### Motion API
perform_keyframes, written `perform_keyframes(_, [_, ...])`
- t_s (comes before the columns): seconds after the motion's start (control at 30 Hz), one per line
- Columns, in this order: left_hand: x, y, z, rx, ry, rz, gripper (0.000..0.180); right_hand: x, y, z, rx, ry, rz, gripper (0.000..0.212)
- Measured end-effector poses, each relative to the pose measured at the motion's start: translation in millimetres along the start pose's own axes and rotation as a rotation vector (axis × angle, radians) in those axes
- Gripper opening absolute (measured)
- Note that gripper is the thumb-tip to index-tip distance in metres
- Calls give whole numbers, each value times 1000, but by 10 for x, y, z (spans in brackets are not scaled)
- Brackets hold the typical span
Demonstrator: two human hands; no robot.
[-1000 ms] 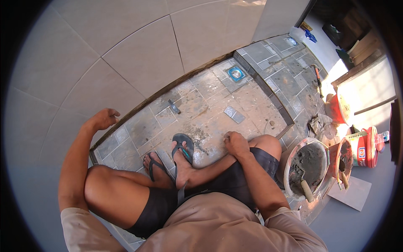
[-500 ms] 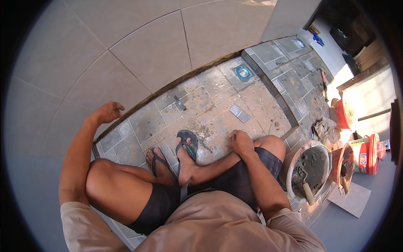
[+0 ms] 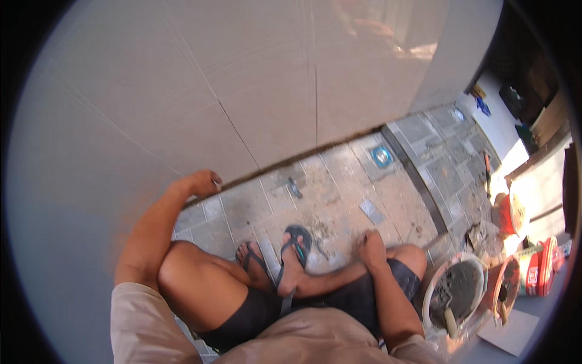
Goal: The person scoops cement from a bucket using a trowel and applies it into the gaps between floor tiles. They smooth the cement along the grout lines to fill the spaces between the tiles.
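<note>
My left hand [image 3: 203, 183] hangs past my left knee, close to the foot of the large-tiled wall [image 3: 273, 91]. Its fingers are loosely bent, somewhat blurred, and no held object shows. My right hand [image 3: 371, 249] is closed in front of my right knee, above the floor; nothing shows in it. Just beyond it, a small grey tile piece [image 3: 371, 212] lies on the dusty tiled floor [image 3: 339, 209]. A small dark object [image 3: 294, 188] lies between the hands, nearer the wall; its kind is unclear. I sit with bent legs, a dark flip-flop [image 3: 297, 242] on my right foot.
A round blue-rimmed floor drain [image 3: 382, 156] lies before a low step [image 3: 415, 182]. At right stand a bucket of grey mortar [image 3: 464, 282] with a trowel [image 3: 450, 321], an orange bucket [image 3: 512, 273] and a red-lidded pail [image 3: 548, 267]. A hammer-like tool [image 3: 487, 173] lies beyond the step.
The whole view has shifted, so the scene sits lower and further right, with more wall showing. Both hands keep nearly the same pose over the knees.
</note>
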State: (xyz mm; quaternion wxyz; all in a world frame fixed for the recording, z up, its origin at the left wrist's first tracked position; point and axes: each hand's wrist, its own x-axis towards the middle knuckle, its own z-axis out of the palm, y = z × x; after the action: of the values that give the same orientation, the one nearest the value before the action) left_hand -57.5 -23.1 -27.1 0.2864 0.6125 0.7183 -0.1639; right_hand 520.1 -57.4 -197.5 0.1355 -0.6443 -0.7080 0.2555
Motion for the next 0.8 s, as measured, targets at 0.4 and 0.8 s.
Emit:
perform_keyframes(0.4, [372, 256, 58, 0, 35, -3, 28, 5, 95, -241, -48, -229, 167, 27])
perform_keyframes(0.8, [646, 259, -5, 93, 39, 18, 41, -80, 252, -197, 5, -153, -46, 33])
